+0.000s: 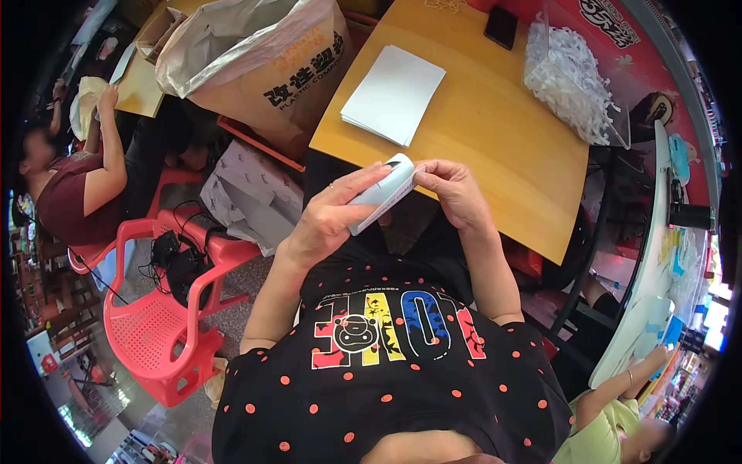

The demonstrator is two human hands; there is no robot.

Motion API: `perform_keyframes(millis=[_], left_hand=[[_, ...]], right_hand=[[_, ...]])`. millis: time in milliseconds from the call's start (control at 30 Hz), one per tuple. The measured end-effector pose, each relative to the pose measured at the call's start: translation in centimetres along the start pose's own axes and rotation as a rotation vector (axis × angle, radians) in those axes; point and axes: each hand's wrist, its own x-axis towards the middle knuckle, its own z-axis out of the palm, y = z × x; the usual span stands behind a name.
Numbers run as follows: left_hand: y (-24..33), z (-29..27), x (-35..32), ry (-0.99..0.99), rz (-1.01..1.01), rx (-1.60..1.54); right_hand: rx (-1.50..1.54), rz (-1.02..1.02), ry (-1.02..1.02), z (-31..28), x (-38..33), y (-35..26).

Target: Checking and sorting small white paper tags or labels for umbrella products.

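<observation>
My left hand [331, 213] is wrapped round a pale blue and white folded paper piece [389, 188], with the thumb below and the fingers across its upper face. Small print runs along its side, and a dark mark shows near its top end. Thumb and forefinger of my right hand [454, 188] pinch the upper right corner of the same piece. Both hands are just off the near edge of a yellow wooden table [464, 155]. A stack of white paper sheets [395, 93] lies on the table beyond them.
Right on the table are a clear bin [618, 124] of white paper strips [568, 73] and a dark phone [501, 28]. A large woven sack [255, 58] stands left, above a printed carton [251, 189]. Nearby is a red plastic chair [147, 332]. Other people work at both sides.
</observation>
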Motion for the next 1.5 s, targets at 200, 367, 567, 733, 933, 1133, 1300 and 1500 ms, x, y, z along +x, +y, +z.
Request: perform_keyframes(millis=[200,367,567,733,933,1133,1300,1500], left_hand=[[0.4,0.8,-0.6,0.204,-0.138,0.18],[0.1,1.1,-2.9,0.526,-0.698,-0.617],[-0.9,1.2,-2.3,0.296,-0.881,-1.288],[-0.7,2.8,-2.3,0.357,-0.902,-1.138],[-0.1,3.6,-1.6,0.44,-0.796,-1.076],[-0.6,4.4,-2.0,0.509,-0.844,-0.844],[-1.0,4.6,-2.3,0.521,-0.852,-0.819],[-0.9,4.7,-2.3,0.509,-0.852,-0.813]], right_hand=[[-0.04,-0.294,0.173,0.4,0.2,1.2],[-0.165,-0.433,0.237,0.0,-0.3,0.2],[-0.166,-0.405,0.181,0.1,-0.5,0.2],[-0.065,-0.366,0.256,0.0,-0.4,0.7],[-0.035,-0.344,0.287,0.0,0.0,0.8],[-0.004,-0.296,0.274,0.4,0.2,1.4],[-0.003,-0.186,0.232,0.4,0.3,1.2],[-0.035,-0.149,0.209,-0.2,0.3,2.0]])
